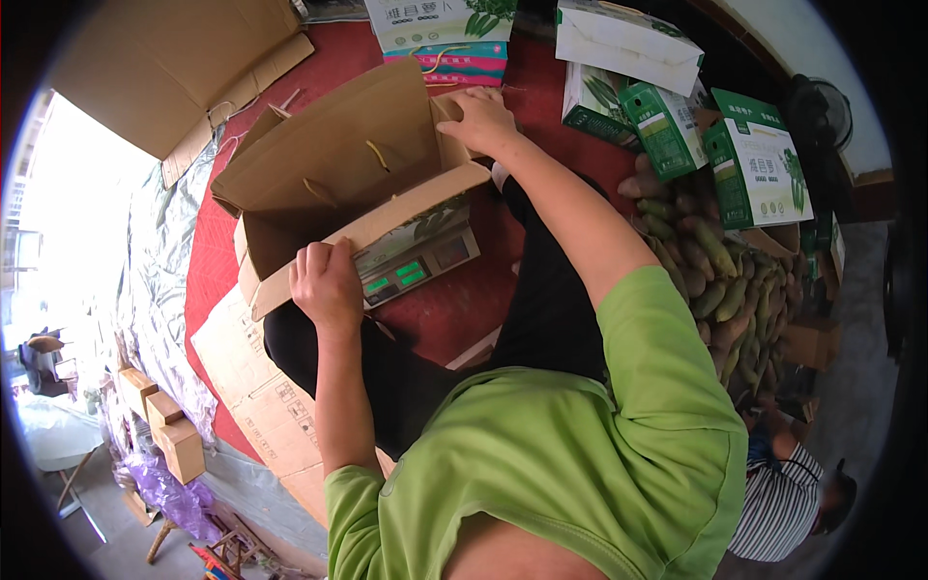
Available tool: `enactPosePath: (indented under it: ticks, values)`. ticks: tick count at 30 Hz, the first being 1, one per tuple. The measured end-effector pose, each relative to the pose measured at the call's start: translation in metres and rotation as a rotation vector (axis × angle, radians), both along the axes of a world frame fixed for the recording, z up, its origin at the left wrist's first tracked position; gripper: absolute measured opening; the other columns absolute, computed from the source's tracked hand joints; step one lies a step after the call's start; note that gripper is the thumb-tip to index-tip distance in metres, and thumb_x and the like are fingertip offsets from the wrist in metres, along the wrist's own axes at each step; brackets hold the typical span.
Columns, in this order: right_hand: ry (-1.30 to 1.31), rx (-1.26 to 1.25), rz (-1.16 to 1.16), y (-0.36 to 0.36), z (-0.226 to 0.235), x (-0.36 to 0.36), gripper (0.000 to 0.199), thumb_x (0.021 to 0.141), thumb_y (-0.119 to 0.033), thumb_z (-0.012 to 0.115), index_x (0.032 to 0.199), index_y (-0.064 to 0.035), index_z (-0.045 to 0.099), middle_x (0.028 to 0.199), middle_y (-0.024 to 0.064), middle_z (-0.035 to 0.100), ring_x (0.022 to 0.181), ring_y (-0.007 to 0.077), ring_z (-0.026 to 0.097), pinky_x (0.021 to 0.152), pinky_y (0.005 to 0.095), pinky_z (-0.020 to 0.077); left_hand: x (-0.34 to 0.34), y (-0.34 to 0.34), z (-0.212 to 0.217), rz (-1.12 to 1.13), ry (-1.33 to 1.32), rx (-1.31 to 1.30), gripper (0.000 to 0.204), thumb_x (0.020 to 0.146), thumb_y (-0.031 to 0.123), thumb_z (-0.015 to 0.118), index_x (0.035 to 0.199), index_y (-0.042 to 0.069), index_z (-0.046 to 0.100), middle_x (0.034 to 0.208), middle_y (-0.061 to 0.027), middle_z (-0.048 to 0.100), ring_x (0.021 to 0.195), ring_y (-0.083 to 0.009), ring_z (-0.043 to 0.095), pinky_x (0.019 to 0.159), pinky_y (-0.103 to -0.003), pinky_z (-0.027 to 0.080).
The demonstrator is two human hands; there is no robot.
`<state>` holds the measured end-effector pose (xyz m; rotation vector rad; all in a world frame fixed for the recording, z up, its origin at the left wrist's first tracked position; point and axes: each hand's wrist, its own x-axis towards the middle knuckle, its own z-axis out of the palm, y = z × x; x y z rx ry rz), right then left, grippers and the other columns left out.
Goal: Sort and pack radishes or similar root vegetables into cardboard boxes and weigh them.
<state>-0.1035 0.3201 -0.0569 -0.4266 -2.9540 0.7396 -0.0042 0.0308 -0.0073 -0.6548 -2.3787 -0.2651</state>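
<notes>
A cardboard carton (pixel 333 145) with brown inner walls and yellow cord loops stands open in front of me, its top flaps raised. My left hand (pixel 327 280) grips the near flap's edge, fingers curled over it. At the carton's right end, my right hand (pixel 479 122) holds the side flap, thumb inside and fingers over the far side. A digital scale (pixel 411 271) with lit green displays shows just below the near flap, and the carton seems to rest on it, though its base is hidden. The carton's floor is out of sight.
Long green and reddish radishes (pixel 715 280) lie piled to my right, beside green-and-white printed cartons (pixel 764 169). Another printed carton (pixel 440 24) sits at the far side. Flattened cardboard (pixel 261 387) lies left of my legs on the red floor covering (pixel 208 261). A person in stripes (pixel 778 507) is at lower right.
</notes>
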Motion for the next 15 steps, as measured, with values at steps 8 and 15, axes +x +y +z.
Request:
enactPosePath:
  ticks: [8,15]
  values:
    - [-0.004,0.018,0.234,0.019,0.015,0.002,0.065,0.071,-0.042,0.075,0.126,-0.0126,0.059,0.127,0.0134,0.058,0.120,0.0362,0.051,0.101,0.0426,0.0420,0.000,0.008,-0.008,-0.029,-0.017,0.011,0.006,0.073,0.008,0.066,0.077,0.012,0.065,0.074,-0.0008,0.050,0.071,-0.0196,0.056,0.056,-0.033,0.047]
    - [0.190,-0.643,0.131,0.065,0.026,0.053,0.041,0.084,-0.019,0.068,0.121,-0.0030,0.061,0.112,0.0117,0.066,0.103,0.0178,0.061,0.089,0.0320,0.0473,0.002,0.004,-0.002,-0.009,-0.064,-0.004,0.009,0.073,0.007,0.066,0.080,0.013,0.066,0.078,-0.0009,0.054,0.073,-0.0202,0.058,0.059,-0.034,0.048]
